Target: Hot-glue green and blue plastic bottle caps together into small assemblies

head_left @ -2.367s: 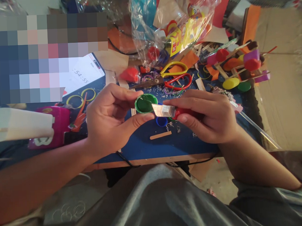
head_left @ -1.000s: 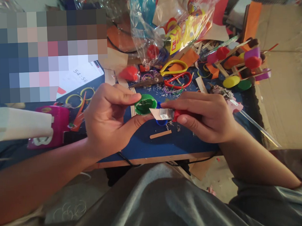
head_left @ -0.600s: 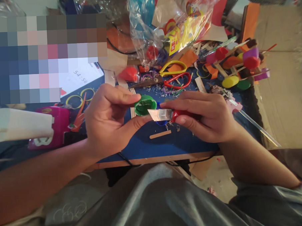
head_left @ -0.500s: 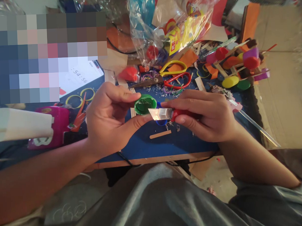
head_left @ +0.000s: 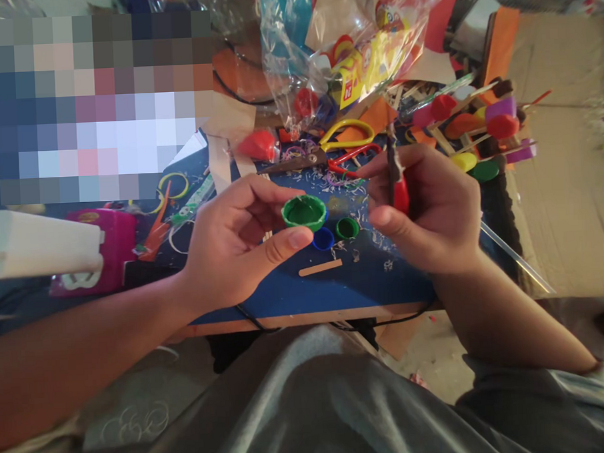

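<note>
Between the thumb and fingers of my left hand (head_left: 233, 246) is a small green plastic cap (head_left: 308, 225), its hollow side tipped up and its rim rough. My right hand (head_left: 436, 214) is closed round a utility knife (head_left: 399, 190) with a red handle. The knife stands nearly upright, apart from the cap, and its blade is seen edge-on. On the blue tabletop below and between my hands lie a blue plastic ring (head_left: 323, 247) and a green plastic ring (head_left: 348, 236). A flat wooden stick (head_left: 320, 268) is closer to me.
Scissors (head_left: 348, 127) with yellow and red handles lie beyond my hands among shavings. Behind them is a clear plastic bag (head_left: 285, 73). Colourful stick-and-disc pieces (head_left: 478, 125) crowd the right. A pink device (head_left: 117, 244) sits left. Cardboard (head_left: 565, 175) covers the right side.
The knife has moved away from the cap to the right and turned from pointing left to upright. My left hand has tilted the cap and shifted slightly right. The green ring is now visible.
</note>
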The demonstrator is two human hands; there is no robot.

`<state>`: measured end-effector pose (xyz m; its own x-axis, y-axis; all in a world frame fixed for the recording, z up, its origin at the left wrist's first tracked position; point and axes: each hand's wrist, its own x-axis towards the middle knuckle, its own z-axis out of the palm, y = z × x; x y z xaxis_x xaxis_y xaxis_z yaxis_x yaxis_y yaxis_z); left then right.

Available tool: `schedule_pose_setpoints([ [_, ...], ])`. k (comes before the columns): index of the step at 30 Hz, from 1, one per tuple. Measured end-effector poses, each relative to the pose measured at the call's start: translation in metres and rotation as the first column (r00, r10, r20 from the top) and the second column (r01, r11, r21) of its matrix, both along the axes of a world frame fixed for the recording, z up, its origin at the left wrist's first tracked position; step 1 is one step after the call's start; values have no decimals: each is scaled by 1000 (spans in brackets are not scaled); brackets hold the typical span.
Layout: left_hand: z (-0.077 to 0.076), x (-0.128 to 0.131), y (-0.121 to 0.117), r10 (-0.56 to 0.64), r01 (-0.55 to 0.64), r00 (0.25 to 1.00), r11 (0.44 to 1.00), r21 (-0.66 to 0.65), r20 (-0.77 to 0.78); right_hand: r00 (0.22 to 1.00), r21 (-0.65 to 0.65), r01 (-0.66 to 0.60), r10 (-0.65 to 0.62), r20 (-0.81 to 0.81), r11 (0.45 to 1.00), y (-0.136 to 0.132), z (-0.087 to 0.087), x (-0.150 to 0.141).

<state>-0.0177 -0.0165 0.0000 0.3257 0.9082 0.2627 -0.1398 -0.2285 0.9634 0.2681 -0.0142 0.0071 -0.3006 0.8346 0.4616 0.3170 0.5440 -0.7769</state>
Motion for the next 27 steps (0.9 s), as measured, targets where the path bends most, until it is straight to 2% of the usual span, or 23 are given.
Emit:
schedule_pose_setpoints([
  [2, 5, 3, 0, -64, 62, 998, 994, -89, -14, 1000, -16, -3, 3, -20, 1000, -3, 5, -6],
  [5, 11, 6, 1, -133, 127, 991, 978, -165, -21, 992, -68, -126, 124, -36, 990, -5, 13, -15],
  [11, 12, 5, 2, -155, 129, 976, 977, -170, -152, 969, -134, -247, 240, -62, 960, -9, 19, -24],
  [16, 8, 3, 1, -162, 128, 972, 972, -197, -169, 978, -114, -208, 207, -17, 972, -10, 18, -24],
  [21, 11, 6, 2, -148, 110, 975, 971, -214, -168, 984, -36, -169, 167, -64, 985, -7, 12, -25],
  [27, 10, 9, 4, -126, 104, 983, 982, -157, -135, 988, -31, -156, 155, -17, 987, -7, 12, -24],
])
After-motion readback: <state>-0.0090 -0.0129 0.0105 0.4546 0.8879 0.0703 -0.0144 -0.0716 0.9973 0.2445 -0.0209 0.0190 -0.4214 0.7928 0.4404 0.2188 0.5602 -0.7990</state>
